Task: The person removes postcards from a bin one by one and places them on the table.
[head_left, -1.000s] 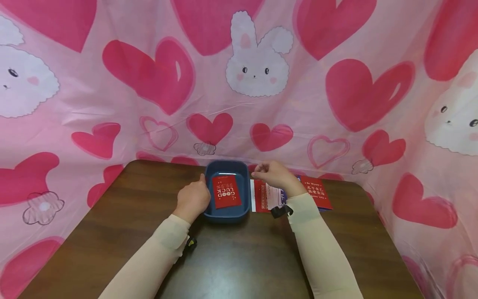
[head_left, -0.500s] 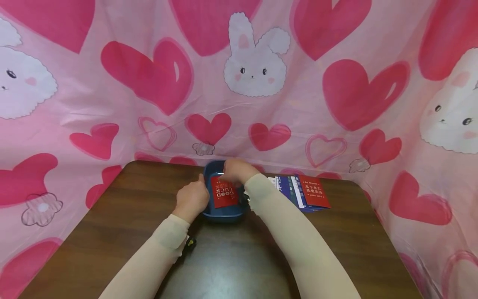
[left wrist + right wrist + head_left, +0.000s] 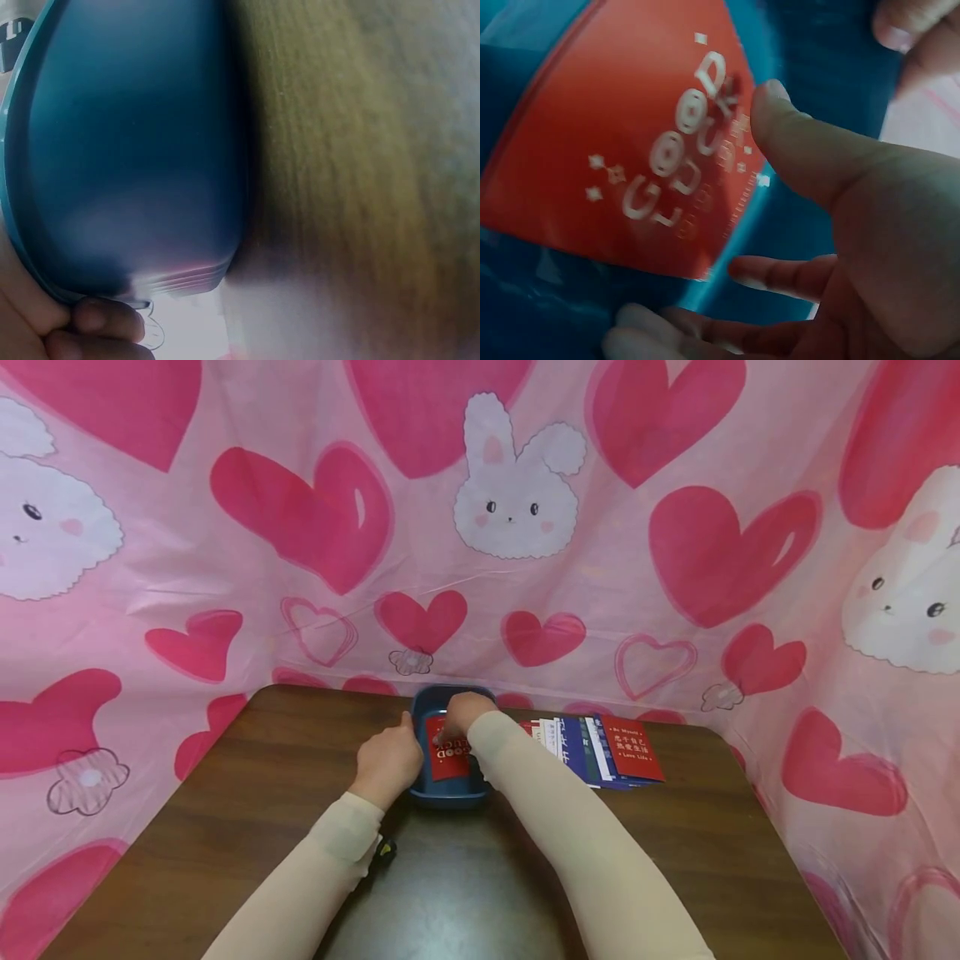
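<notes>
A deep blue plastic tray (image 3: 448, 799) stands near the far edge of the table. My left hand (image 3: 387, 760) holds its left rim; in the left wrist view its curled fingers (image 3: 105, 322) lie against the tray's outer wall. Inside the tray lies a red card (image 3: 448, 767) printed "GOOD LUCK". My right hand (image 3: 467, 710) reaches into the tray over that card. In the right wrist view the thumb (image 3: 772, 112) is right at the card's edge, while the fingers spread loosely by its lower corner.
To the right of the tray, overlapping cards (image 3: 577, 752) in blue, white and red lie in a row, topped at the right end by a red card (image 3: 636, 752). My right sleeve (image 3: 570, 827) hides part of them. A pink heart-and-rabbit cloth (image 3: 517, 585) hangs behind the brown table (image 3: 450, 877).
My right hand has moved left from the row of cards into the tray and down to the red card. The left hand stays on the rim.
</notes>
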Demonstrator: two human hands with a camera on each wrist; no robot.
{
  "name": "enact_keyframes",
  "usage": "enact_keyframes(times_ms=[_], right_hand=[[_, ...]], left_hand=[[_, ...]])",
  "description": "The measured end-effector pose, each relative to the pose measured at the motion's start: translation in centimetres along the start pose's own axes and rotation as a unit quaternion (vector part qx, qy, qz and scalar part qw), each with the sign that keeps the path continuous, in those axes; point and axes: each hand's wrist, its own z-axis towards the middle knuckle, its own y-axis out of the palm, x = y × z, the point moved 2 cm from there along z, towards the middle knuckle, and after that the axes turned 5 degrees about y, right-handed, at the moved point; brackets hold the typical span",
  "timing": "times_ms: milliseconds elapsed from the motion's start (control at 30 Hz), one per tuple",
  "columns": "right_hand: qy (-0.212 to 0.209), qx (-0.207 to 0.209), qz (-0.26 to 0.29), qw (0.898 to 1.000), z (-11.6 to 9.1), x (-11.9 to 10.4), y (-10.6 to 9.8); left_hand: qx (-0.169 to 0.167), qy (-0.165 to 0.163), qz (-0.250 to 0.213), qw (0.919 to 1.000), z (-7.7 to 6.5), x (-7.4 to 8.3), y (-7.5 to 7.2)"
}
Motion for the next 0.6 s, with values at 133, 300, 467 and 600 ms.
enact_keyframes(times_ms=[133,300,467,600], right_hand=[[-0.004,0.012,0.000,1.000,-2.2,-0.6,0.0],[-0.004,0.014,0.023,1.000,-3.2,-0.8,0.0],[0.009,-0.005,0.050,0.999,-2.4,-0.6,0.2],[0.020,-0.023,0.054,0.998,-1.6,-0.5,0.4]], left_hand=[[-0.002,0.000,-0.001,1.0000,0.0,0.0,-0.1],[0.000,0.000,0.001,1.0000,-0.1,0.1,0.0],[0.001,-0.001,0.003,1.0000,-0.1,0.1,0.0],[0.000,-0.001,0.004,1.0000,-0.1,0.1,0.0]])
